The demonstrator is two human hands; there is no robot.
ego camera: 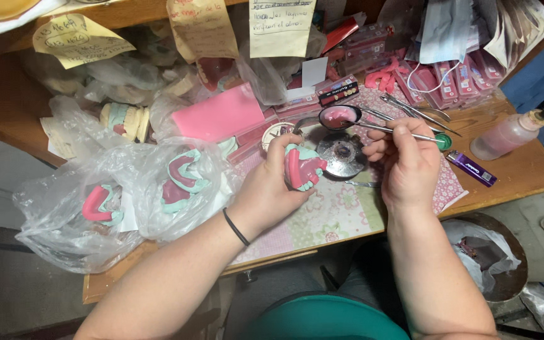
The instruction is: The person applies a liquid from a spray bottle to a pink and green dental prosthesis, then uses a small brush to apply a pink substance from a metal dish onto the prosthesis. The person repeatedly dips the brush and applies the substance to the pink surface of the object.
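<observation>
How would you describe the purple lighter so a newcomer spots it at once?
Start at the wooden workbench and go to its right end, beyond the right hand. The purple lighter lies flat between the patterned mat and the pinkish squeeze bottle. It is the only small purple bar there.

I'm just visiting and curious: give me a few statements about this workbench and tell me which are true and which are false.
1. The left hand holds a green dental cast with pink wax. True.
2. The right hand holds a pair of scissors. False: it holds a thin metal tool whose spoon end carries pink material.
3. Two more casts lie in clear plastic bags to the left. True.
4. The left wrist is bare. False: it wears a thin black band.
5. The purple lighter lies on the bench to the right of the right hand. True.
</observation>
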